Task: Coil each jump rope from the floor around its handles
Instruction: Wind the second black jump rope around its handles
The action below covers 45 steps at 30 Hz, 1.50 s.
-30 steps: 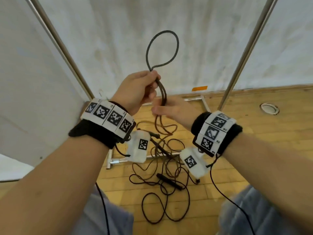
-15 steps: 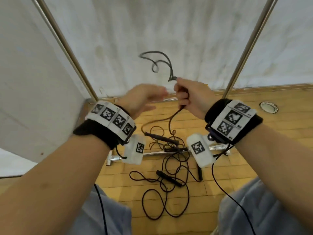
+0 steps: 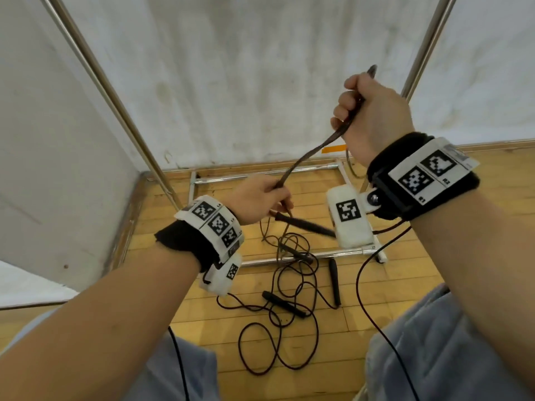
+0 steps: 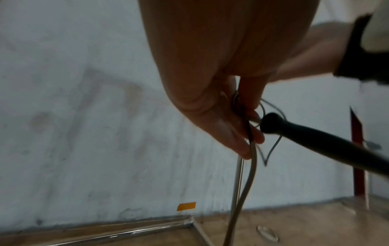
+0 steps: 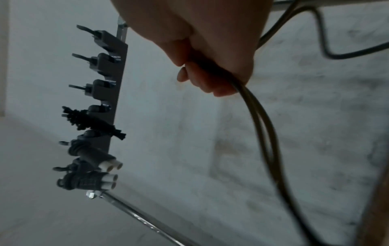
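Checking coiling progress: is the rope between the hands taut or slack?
Taut: the rope runs straight from the left hand to the right hand.

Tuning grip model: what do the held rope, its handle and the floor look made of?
Rope: thin dark cord, smooth, likely PVC or rubber-coated; it bends in soft curves.
Handle: matte black, tapered, plastic or rubber, hard to tell.
Floor: yellowish wood strips, slight sheen, visible seams.

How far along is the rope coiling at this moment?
Done: several coiled bundles hang on the rack. In hand: right hand grips doubled rope stretched to left hand, one handle dangling, nothing wound yet. Left: loose ropes tangled on the floor.
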Each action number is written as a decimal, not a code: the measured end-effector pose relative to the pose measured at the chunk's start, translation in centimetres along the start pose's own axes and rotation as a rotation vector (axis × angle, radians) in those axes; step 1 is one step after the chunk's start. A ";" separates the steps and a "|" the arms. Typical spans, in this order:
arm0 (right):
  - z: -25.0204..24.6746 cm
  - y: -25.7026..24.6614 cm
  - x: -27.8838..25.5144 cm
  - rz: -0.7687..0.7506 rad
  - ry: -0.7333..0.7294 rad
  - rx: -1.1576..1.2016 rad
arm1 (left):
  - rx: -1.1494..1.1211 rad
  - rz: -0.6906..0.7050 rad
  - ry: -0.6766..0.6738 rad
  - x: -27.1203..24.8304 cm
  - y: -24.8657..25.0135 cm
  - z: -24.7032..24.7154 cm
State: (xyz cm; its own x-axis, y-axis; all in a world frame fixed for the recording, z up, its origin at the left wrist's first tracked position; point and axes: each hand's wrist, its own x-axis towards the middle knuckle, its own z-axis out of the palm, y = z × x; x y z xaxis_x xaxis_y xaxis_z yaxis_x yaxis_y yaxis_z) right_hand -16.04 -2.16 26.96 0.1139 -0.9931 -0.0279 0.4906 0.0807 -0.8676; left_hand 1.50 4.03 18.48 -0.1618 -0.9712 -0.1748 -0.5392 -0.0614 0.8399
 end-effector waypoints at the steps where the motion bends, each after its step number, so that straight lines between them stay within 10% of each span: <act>1: -0.4 0.2 0.2 0.003 0.033 -0.077 | -0.092 0.003 0.040 0.1 0.2 -0.4; 12: -1.6 6.5 -0.4 0.407 -0.380 -0.586 | -0.598 0.064 0.442 0.1 2.3 -3.3; 23: 1.2 11.8 -4.5 0.142 -0.627 -1.052 | -0.909 -0.022 0.445 -0.6 3.7 -4.2; 33: 1.2 7.9 -3.4 0.063 -0.641 -0.975 | -0.595 -0.016 0.303 -1.8 4.3 -3.7; 41: -0.8 7.4 -2.7 0.164 -0.769 -1.344 | -0.833 -0.049 0.741 -1.2 3.6 -7.2; 45: -1.6 7.4 -2.2 0.187 -0.740 -1.610 | -0.505 -0.243 0.715 -0.8 1.3 -8.8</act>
State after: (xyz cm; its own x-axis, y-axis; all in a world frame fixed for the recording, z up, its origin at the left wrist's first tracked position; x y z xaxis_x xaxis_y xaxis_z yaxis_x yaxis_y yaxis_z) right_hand -14.04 0.46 19.80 0.6132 -0.7031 -0.3600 -0.7694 -0.4282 -0.4740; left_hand 8.27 2.71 24.22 0.5514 -0.8193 -0.1570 -0.0381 -0.2128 0.9764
